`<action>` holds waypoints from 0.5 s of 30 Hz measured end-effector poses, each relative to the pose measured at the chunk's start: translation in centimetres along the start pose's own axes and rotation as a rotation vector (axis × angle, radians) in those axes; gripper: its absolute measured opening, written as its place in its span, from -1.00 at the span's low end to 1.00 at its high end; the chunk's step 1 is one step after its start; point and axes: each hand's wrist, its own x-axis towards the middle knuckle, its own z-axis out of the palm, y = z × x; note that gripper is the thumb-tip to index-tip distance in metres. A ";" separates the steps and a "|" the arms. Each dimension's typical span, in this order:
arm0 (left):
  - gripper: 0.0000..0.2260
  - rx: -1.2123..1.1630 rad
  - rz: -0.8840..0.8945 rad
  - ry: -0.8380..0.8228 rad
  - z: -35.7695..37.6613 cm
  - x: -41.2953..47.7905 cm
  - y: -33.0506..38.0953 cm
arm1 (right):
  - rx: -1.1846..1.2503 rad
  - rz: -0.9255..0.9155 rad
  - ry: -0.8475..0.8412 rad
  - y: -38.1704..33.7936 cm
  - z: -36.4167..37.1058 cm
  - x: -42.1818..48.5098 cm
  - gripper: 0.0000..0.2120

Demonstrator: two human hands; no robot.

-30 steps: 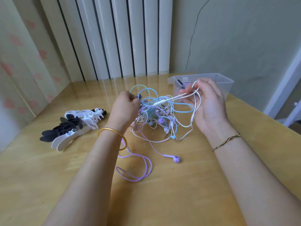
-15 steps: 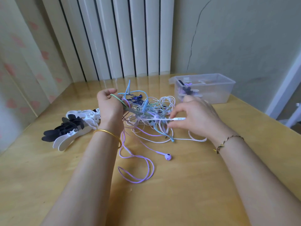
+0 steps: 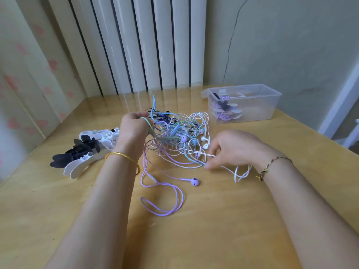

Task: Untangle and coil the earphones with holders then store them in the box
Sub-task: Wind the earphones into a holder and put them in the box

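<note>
On table (image 3: 213, 239), left hand (image 3: 132, 131) gripping tangled earphones (image 3: 180, 133), right hand (image 3: 235, 148) pinching white cable (image 3: 202, 153)

- A single view, worn on the person's head, faces forward and down across the tabletop (image 3: 204, 239), centred on the earphones (image 3: 174, 136).
- It sits near: the left forearm (image 3: 101, 200) and right forearm (image 3: 303, 206) enter from the bottom of the frame.
- The wide angle takes in the far edge, the far left corner and the blinds (image 3: 147, 45) behind.
</note>
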 end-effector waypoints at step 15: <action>-0.78 0.881 0.619 -0.081 1.4 -3.2 4.7 | 1.433 -0.303 0.556 -1.2 -1.4 0.8 -0.75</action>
